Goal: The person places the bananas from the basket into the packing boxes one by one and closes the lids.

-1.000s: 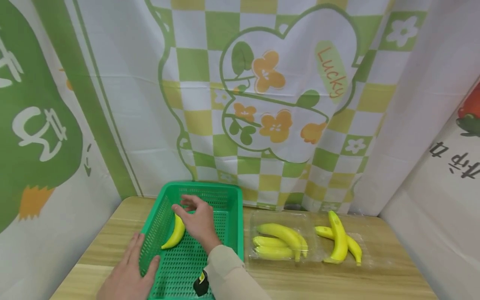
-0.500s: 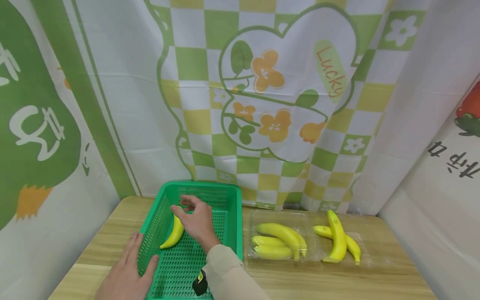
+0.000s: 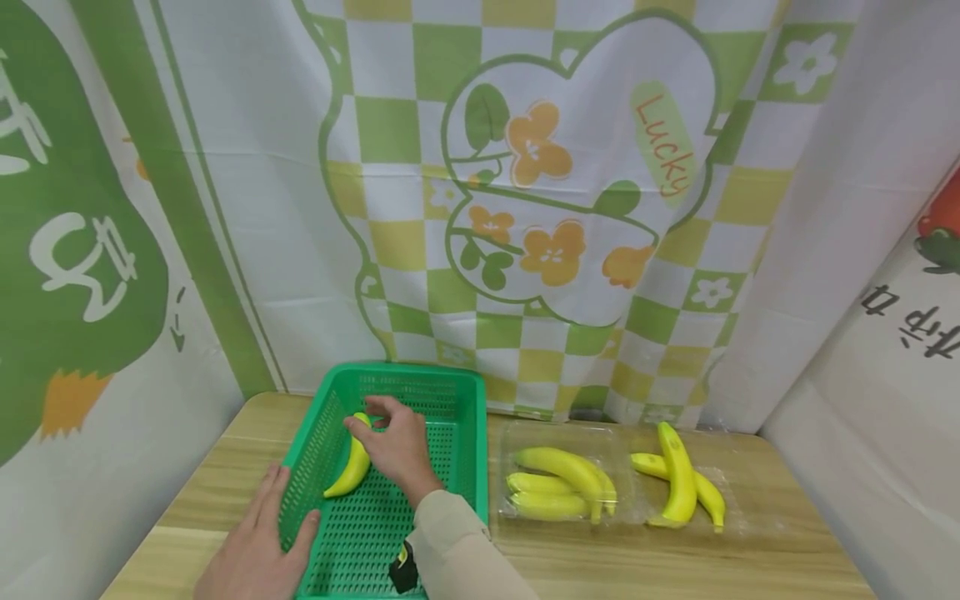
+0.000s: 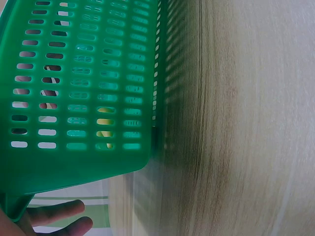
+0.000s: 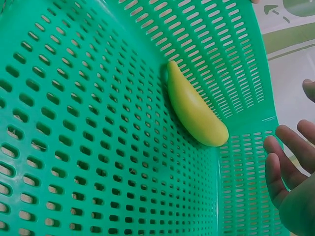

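A green perforated plastic basket (image 3: 406,368) stands on the table with one yellow banana (image 3: 352,467) lying along its left side. My right hand (image 3: 401,450) is inside the basket by the banana's far end, its fingers loosely bent. In the right wrist view this hand (image 5: 298,182) is apart from the banana (image 5: 197,115), which lies on the basket floor against the wall. At the basket's left rim my left hand (image 3: 255,537) holds the edge, thumb on the inside and fingers outside. In the left wrist view, fingers (image 4: 56,214) extend past the rim beside the outer wall (image 4: 78,164).
A clear plastic box (image 3: 558,429) with several bananas (image 3: 562,467) stands right of the basket. Further right, two crossed bananas (image 3: 678,479) lie on clear plastic. The wooden table (image 3: 637,567) backs onto a patterned curtain (image 3: 555,192). A small black object (image 3: 403,571) is at the right sleeve.
My right hand's fingers have shifted slightly, and the banana's far end, hidden behind them before, now shows. My left hand and the basket have stayed put.
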Demonstrator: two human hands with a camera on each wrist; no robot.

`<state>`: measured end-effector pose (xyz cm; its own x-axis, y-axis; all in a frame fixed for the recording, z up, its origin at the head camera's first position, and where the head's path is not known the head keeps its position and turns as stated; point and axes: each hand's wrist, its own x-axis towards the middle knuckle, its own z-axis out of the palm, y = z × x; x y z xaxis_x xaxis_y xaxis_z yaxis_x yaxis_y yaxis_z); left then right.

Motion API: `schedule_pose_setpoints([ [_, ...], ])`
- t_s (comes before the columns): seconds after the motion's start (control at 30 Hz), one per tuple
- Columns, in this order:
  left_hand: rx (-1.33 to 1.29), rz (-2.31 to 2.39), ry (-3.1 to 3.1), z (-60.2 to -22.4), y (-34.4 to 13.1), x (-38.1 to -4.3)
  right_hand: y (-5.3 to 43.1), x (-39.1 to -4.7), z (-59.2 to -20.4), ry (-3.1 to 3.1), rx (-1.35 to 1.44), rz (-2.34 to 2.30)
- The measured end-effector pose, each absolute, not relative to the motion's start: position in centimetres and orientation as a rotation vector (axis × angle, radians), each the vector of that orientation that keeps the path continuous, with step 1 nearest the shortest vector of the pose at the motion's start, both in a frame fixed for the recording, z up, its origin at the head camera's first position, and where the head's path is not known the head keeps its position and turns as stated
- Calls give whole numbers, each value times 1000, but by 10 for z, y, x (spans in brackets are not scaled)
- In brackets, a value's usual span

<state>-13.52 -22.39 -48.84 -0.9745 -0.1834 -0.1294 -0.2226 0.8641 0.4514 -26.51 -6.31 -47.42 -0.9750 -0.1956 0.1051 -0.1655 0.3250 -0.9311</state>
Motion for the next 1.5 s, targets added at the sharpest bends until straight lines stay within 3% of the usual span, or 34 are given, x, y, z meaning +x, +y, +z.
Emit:
schedule_pose_setpoints([
  [1.5, -319, 752, 2970, -490, -225, -135, -68, -268, -491, 2751, -281, -1100],
])
